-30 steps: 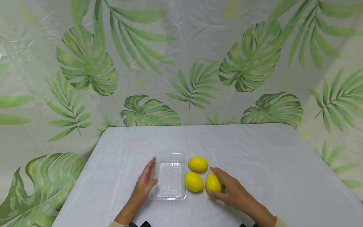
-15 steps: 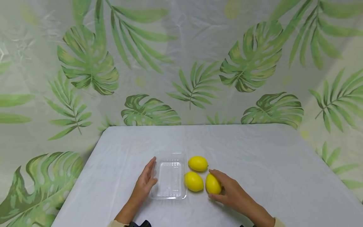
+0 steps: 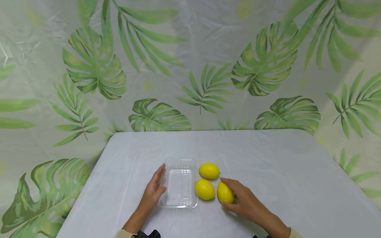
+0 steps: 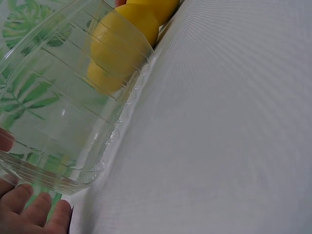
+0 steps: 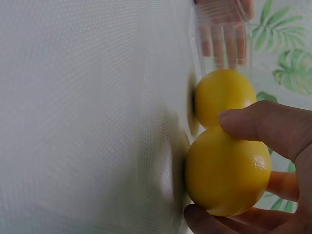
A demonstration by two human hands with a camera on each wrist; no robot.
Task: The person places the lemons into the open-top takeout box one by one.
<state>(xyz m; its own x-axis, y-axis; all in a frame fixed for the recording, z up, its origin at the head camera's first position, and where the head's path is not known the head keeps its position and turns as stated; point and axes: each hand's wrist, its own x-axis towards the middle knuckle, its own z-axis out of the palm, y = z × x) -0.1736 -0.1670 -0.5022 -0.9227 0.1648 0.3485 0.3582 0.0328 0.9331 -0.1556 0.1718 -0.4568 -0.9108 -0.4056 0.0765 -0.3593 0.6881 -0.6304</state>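
bright, even light | faint shadows | wrist views blurred close-up

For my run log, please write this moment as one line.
left hand: rests on clear tray side | right hand: grips nearest lemon | other two lemons: on table | tray: empty

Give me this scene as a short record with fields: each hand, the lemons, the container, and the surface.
Left hand: left hand rests against the left side of the clear plastic tray, fingers straight.
Right hand: right hand grips the nearest lemon, fingers curled round it.
Other lemons: middle lemon beside the tray; far lemon behind it.
Tray contents: none.
Surface: white tablecloth; leaf-print backdrop behind.
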